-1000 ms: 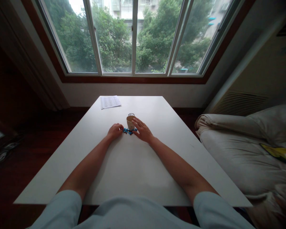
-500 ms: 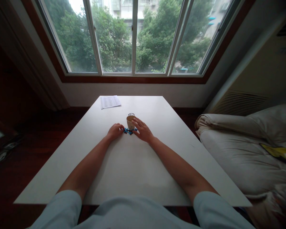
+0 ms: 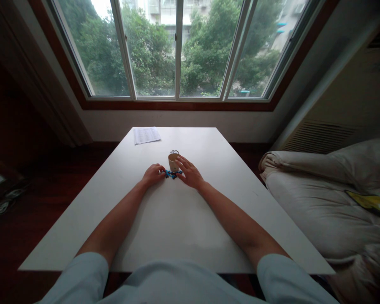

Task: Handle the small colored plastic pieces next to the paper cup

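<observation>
Cup: we see it pale tan, open-topped, upright on our white tabletop | Small pieces: we make out blue and dark bits, loosely strewn along the cup's near side, too tiny to count.

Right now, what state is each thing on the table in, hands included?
Cup: upright, open-topped, contents not visible.
Small blue pieces: loose, scattered near the cup.
Dark loop: lying behind the cup.
Papers: stacked, lying flat.
Left hand: fingers curled at the pieces; hold unclear.
Right hand: fingers extended at the cup; grip unclear.
</observation>
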A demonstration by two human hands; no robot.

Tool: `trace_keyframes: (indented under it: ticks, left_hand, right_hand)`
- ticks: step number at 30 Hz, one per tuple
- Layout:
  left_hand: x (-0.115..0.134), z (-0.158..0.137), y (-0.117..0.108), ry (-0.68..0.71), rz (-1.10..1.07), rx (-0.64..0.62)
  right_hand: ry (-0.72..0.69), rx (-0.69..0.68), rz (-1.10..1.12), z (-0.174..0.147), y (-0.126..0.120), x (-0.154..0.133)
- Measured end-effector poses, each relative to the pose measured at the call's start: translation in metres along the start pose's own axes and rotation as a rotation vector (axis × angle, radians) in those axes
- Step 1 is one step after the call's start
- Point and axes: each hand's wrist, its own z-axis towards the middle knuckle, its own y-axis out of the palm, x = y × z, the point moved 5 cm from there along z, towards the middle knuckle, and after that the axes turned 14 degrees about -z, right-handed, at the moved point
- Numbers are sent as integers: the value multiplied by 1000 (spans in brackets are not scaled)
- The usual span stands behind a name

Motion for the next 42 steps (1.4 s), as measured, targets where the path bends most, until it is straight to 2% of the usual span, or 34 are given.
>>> trace_keyframes:
  ticks: [12, 28, 36, 42]
  left_hand:
    - [7, 0, 0, -2, 24, -8]
    - [6, 0, -7, -58, -44, 91]
    - [11, 0, -7, -19, -76, 79]
    - [10, -1, -9, -95, -83, 97]
  right_hand:
    - [-4, 3, 17, 0, 1, 0]
    - [13, 8, 37, 2, -4, -1]
    - [137, 88, 49, 0, -14, 3]
    - [263, 138, 90, -4, -14, 14]
